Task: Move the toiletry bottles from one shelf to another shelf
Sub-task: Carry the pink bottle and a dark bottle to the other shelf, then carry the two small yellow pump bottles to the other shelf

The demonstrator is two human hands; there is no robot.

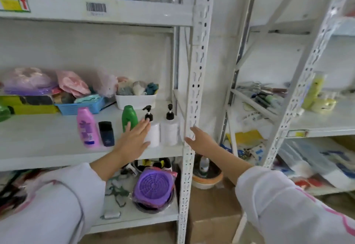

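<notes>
White plastic pump bottle with a black dispenser head stands upright on the middle shelf of the left-hand rack, its long axis vertical, and it lies directly ahead of the left hand, whose fingertips reach level with the pump collar; whether they touch it I cannot tell. That grip is spread flat, fingers together and thumb out, closed on nothing. A second white pump bottle stands just to the right, close against the perforated white steel upright. To the left along the same row are a green plastic bottle, partly behind the hand, a small dark blue rectangular bottle and a pink plastic bottle, all upright near the shelf's front edge. The right hand is open and empty, held at the upright, on the side of the neighbouring rack whose bare white shelf looks a likely destination. The left hand is plainly nearer, so I judge a wrap around the bottle's body comes next
</notes>
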